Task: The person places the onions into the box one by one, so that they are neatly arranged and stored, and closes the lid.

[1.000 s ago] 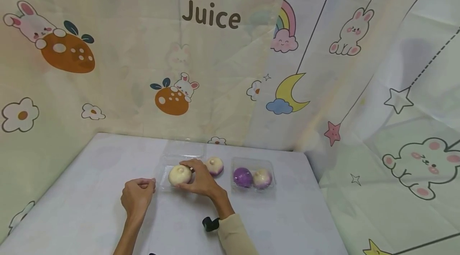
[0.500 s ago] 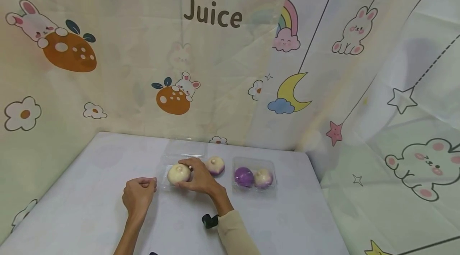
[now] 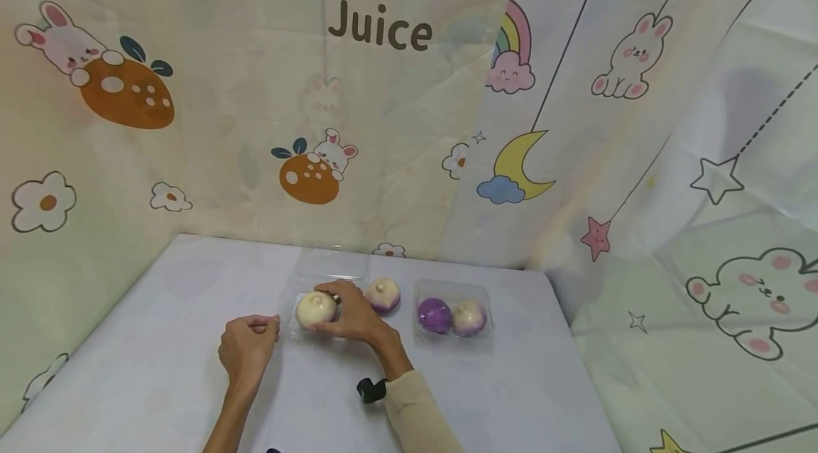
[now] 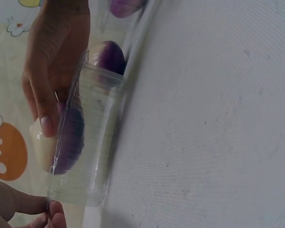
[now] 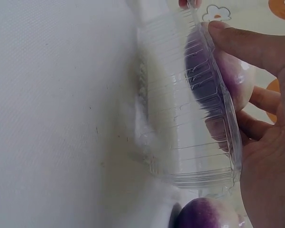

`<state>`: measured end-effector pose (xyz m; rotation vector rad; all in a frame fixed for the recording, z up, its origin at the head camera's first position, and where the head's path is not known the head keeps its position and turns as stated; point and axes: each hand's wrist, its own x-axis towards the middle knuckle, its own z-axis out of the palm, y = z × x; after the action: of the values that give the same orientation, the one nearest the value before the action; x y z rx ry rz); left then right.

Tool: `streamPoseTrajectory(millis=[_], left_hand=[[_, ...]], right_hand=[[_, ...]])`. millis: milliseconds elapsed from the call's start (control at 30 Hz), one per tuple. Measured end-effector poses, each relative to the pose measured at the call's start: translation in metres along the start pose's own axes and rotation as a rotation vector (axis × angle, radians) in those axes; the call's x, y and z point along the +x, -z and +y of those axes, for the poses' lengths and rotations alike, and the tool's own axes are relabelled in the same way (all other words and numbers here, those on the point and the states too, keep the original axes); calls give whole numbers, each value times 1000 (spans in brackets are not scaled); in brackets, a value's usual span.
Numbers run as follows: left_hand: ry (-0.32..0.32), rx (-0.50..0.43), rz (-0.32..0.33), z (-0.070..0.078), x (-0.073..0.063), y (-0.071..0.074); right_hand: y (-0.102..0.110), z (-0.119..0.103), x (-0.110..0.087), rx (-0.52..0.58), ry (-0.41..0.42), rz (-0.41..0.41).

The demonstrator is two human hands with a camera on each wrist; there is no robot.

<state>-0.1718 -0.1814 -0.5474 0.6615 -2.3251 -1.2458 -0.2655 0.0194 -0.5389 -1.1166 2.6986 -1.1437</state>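
Note:
In the head view my right hand (image 3: 355, 315) grips a turnip (image 3: 314, 310), cream on top and purple below. Its purple underside shows through the wall of an open clear plastic box (image 4: 96, 183) in the left wrist view, well above the box's floor. At the box's left corner my left hand (image 3: 248, 348) pinches the rim between thumb and fingers (image 4: 32, 204). The clear lid (image 3: 332, 265) lies folded back toward the wall. Just right of the box another turnip (image 3: 383, 295) sits on the table.
Farther right stands a second clear box (image 3: 452, 290) with a purple turnip (image 3: 434, 315) and a paler one (image 3: 469, 318) inside. The white table (image 3: 511, 389) meets a printed cloth wall (image 3: 396, 155) at the back. A black wrist device (image 3: 371, 390) hangs by the right sleeve.
My right hand has shifted slightly left with the turnip, over the box. My left hand stays at the box's corner. The head view has drifted a little.

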Motion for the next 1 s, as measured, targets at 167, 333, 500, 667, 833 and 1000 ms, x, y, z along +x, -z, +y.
streamPoseTrajectory(millis=[167,333,500,667,833,1000], left_hand=[[-3,-1,-2,-1,0,0],[-9,-7,-6,-1,1,0],[-5,-8,-9,-1,1,0],[1,-14,-14,-2,1,0],[9,-12,-16,-2,1,0],[10,-13,-22,-2,2,0]], right_hand=[[0,0,2,17,-8,-13],[0,-1,3,28,-19,-27],[-1,-1,6,43,-16,-32],[-1,-3,8,38,-18,-50],[-1,-3,11,52,-21,-59],[-2,-3,13,78,-29,-77]])
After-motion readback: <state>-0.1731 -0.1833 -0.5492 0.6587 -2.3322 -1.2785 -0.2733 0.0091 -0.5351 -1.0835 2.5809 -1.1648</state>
